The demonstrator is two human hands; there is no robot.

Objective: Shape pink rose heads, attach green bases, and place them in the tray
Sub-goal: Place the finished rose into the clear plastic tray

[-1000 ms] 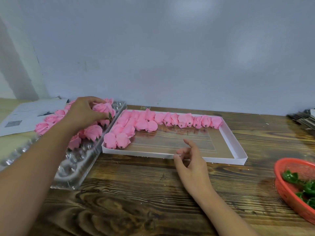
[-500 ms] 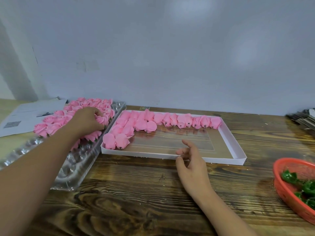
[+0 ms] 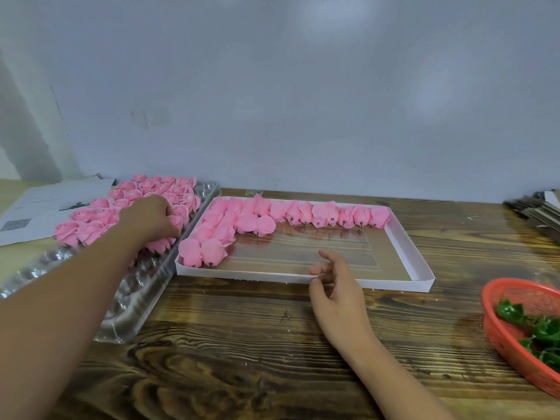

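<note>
While roses [image 3: 306, 212] line the white tray [image 3: 421, 262] — green bases [image 3: 542, 328] fill the basket [image 3: 497, 334].

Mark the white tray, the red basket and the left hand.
white tray [image 3: 303, 277]: head view, near front wall.
red basket [image 3: 497, 331]: head view, left rim.
left hand [image 3: 151, 218]: head view, back of hand, over pink roses.

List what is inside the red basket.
Green bases lie piled inside the red basket. The frame's right edge cuts off part of the basket, so their number and whatever lies under them cannot be seen.
</note>
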